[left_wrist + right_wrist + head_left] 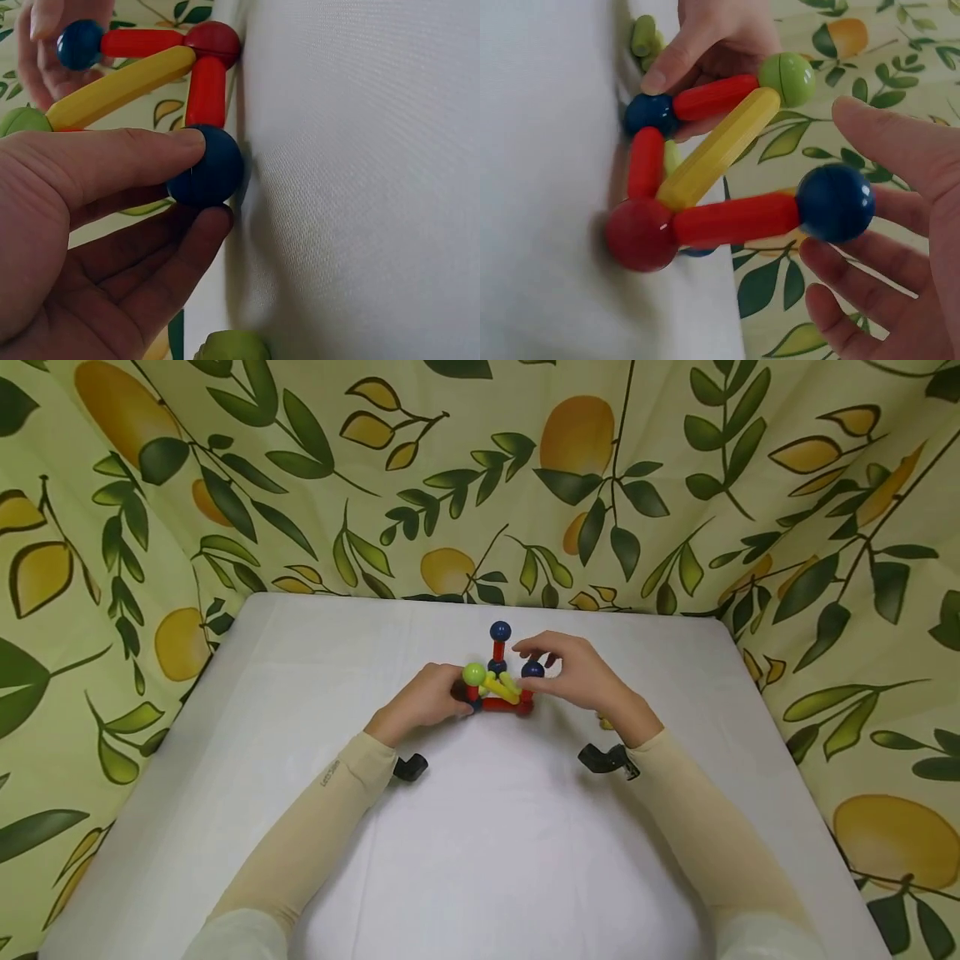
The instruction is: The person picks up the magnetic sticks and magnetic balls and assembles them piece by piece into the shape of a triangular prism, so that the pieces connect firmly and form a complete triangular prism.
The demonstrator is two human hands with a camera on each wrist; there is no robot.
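Small dark lettering on the left sleeve (311, 839), near the cuff, seems to read "LetsSlim"; pale marks on the black piece (600, 758) by the right cuff are too small to read.

Ball-and-rod frame (499, 704) stands on surface (495, 827). Yellow rod (720, 150) slants from low red ball (640, 234) to raised green ball (787, 79). Blue ball (835, 203) caps upright red rod (735, 221).

Left wrist view: left hand (97, 259) part-hides green ball (24, 120); green piece (234, 346) cut off at bottom edge.
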